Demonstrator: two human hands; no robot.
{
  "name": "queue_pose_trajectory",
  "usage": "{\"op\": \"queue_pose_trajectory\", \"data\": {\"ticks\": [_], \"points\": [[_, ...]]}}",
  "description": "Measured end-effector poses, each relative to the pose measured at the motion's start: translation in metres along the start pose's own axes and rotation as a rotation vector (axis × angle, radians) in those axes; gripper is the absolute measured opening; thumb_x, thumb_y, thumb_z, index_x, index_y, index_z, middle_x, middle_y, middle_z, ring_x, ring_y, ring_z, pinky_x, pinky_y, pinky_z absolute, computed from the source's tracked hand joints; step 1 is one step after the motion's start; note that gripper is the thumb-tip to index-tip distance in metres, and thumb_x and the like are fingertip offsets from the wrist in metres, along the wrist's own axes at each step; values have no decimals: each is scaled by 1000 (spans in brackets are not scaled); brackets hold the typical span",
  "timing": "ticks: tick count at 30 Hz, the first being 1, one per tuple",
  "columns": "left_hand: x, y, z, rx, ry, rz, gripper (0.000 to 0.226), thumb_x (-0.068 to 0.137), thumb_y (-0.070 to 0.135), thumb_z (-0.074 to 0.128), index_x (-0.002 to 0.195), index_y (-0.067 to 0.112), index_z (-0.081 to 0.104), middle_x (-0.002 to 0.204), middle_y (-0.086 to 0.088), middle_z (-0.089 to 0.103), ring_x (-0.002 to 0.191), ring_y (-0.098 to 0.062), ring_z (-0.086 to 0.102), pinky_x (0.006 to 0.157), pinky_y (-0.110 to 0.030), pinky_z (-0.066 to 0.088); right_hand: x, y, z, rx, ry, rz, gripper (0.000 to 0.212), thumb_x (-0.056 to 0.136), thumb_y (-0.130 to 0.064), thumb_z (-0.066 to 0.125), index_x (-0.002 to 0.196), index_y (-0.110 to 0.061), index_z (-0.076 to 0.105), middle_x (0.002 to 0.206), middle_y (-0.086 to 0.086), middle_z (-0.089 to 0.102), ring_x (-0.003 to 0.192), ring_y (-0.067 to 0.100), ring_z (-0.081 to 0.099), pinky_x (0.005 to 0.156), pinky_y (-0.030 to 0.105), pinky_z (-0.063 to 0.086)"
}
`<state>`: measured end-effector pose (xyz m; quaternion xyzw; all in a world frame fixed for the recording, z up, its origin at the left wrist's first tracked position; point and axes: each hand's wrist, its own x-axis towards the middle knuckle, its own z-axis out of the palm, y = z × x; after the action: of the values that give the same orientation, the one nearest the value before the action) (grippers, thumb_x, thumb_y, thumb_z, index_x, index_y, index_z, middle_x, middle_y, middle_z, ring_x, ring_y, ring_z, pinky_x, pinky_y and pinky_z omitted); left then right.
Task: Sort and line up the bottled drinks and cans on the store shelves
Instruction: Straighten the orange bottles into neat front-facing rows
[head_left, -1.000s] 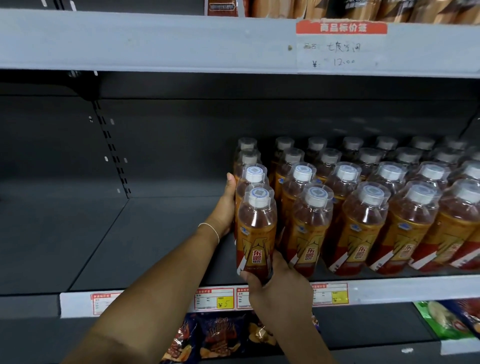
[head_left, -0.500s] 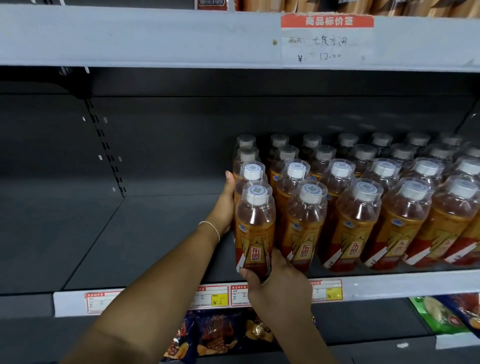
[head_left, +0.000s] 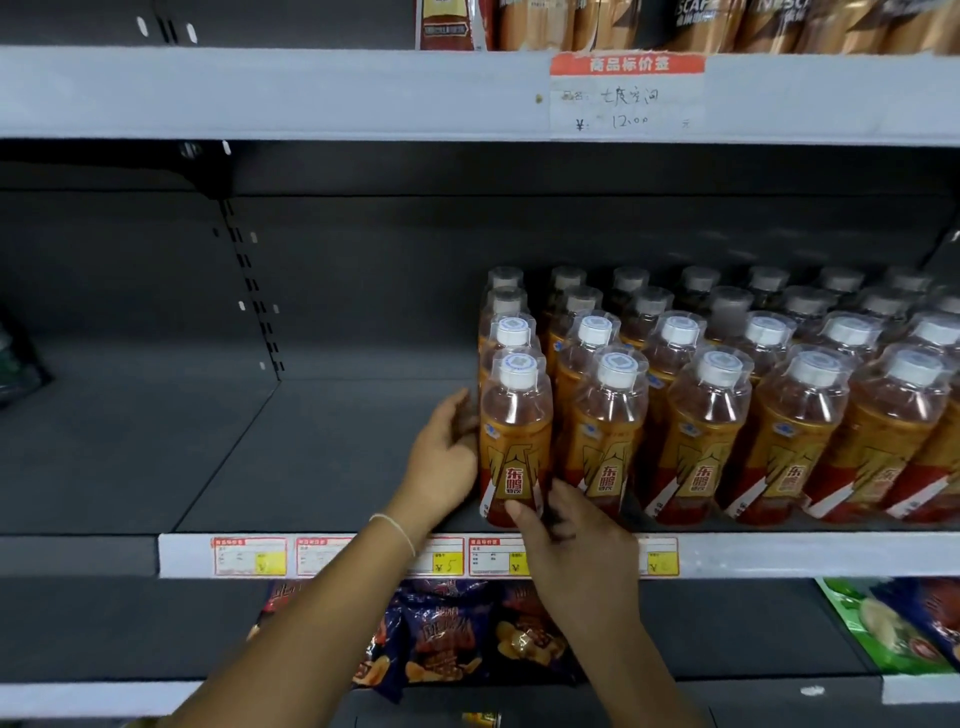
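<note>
Rows of orange drink bottles (head_left: 701, 431) with white caps fill the right half of the grey middle shelf (head_left: 322, 457). The front left bottle (head_left: 515, 436) stands upright at the shelf's front edge. My left hand (head_left: 441, 457) presses flat against its left side. My right hand (head_left: 566, 535) grips its base from the front, with the thumb on the red lower label. A thin white bracelet circles my left wrist.
The left half of the middle shelf is bare grey metal. Price tags (head_left: 249, 556) line the shelf's front rail. Snack bags (head_left: 441, 639) lie on the shelf below, and packets (head_left: 571, 23) stand on the shelf above with a handwritten price label (head_left: 626, 96).
My left hand slid forward from the second bottle's side to the front bottle's side. My right hand stays on the front bottle's base. The view has tilted slightly.
</note>
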<state>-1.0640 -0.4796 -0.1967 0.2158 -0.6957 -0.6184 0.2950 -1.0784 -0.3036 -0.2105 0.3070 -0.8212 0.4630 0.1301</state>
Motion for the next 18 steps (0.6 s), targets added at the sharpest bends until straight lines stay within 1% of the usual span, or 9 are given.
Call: {"op": "queue_pose_trajectory", "data": {"ticks": [2,5,6,7,9,10,12,16,18], "points": [[-27,-1,-6,-4,-116,32,64,72,2,46,122,40,56,116,14,69,114,-6,62,88,-17,52,-4,6,-7,7,198,-85,18,81,-28,81,79,-13,71,70,-3,70,61,13,66,55,32,56],[-44,2,-11,146,-250,33,76,69,3,56,137,35,46,133,3,58,125,-12,54,104,-36,47,2,17,-21,39,265,13,20,80,-25,82,77,-18,63,77,-8,62,78,15,58,66,31,49],[-46,3,-11,244,-256,55,77,71,7,64,140,31,43,134,3,53,125,-9,50,108,-36,43,6,21,-24,42,239,85,24,78,-27,83,81,-22,60,82,-10,58,85,13,54,71,30,45],[-48,4,-11,337,-243,91,75,72,12,71,139,29,42,132,5,48,122,-1,47,109,-28,40,10,24,-25,37,200,157,28,78,-31,83,84,-24,57,85,-12,54,90,12,51,74,29,43],[-50,4,-7,467,-180,166,74,71,24,82,134,27,43,124,7,43,108,13,42,96,-4,34,16,28,-26,19,124,245,34,78,-38,82,89,-25,53,86,-16,49,93,14,51,75,28,40],[-51,3,-5,502,-147,178,75,70,30,85,133,27,43,122,8,43,103,14,41,90,0,32,18,28,-25,15,105,257,35,79,-39,82,89,-25,51,84,-17,49,92,16,52,73,28,39],[-52,2,-2,518,-96,163,77,69,36,86,133,26,44,121,10,46,104,6,43,90,-7,33,20,30,-23,13,96,262,36,80,-41,81,89,-26,49,84,-12,56,89,19,56,70,29,39],[-50,5,3,474,-96,140,76,69,35,87,133,24,48,123,7,54,111,-9,54,98,-28,47,18,35,-17,33,119,280,38,78,-46,81,90,-26,50,90,-2,64,85,19,60,64,27,42],[-49,4,3,473,-104,136,76,69,35,87,133,24,48,125,6,56,112,-11,55,100,-32,48,17,37,-15,51,139,292,39,77,-47,82,89,-26,51,89,-3,64,83,17,60,63,24,42]]}}
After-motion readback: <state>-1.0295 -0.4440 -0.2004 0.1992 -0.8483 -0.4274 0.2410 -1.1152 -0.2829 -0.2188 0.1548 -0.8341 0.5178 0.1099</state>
